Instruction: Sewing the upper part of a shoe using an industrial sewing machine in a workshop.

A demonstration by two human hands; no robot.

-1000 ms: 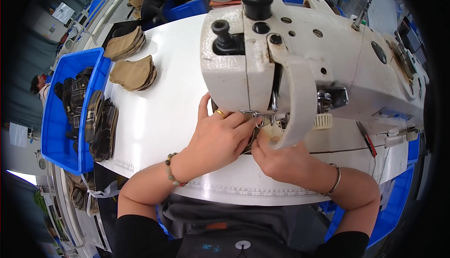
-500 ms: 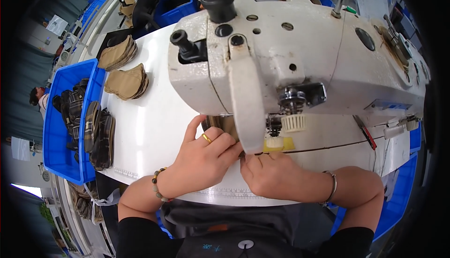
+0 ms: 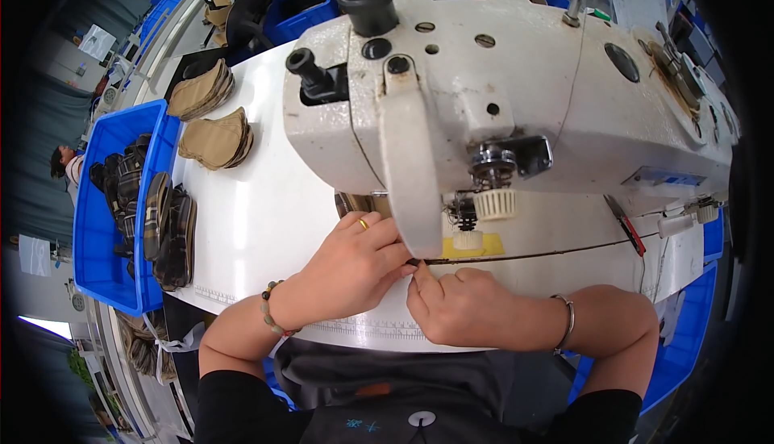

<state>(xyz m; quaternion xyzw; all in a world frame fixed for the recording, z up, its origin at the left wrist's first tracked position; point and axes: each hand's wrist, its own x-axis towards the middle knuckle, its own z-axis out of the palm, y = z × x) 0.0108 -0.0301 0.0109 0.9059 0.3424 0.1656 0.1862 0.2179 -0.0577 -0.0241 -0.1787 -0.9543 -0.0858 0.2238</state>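
Far left: a blue bin (image 3: 97, 202) is sitting against the tabletop (image 3: 266, 226) edge, holding dark plaid pieces (image 3: 157, 226) stacked on edge, probably so they are lying within reach of the left arm. Just right of it, two tan stacks (image 3: 214, 117) are resting on the tabletop near its back corner, well apart from the hands.

Open white surface is lying between those stacks and the sewing machine (image 3: 500, 97); this is the only free room for sliding work sideways.

Left hand (image 3: 351, 270) is lying flat, fingers curled down, pressing a brown piece (image 3: 359, 202) that is showing just beyond its fingertips, under the machine head. Right hand (image 3: 459, 307) is touching the left, thumb and forefinger pinched at the front edge of the work; what they are pinching is too small to tell. Both are sitting close in front of the needle area, likely to steer the piece.

Right of the hands the machine body is overhanging the tabletop, leaving little clearance.
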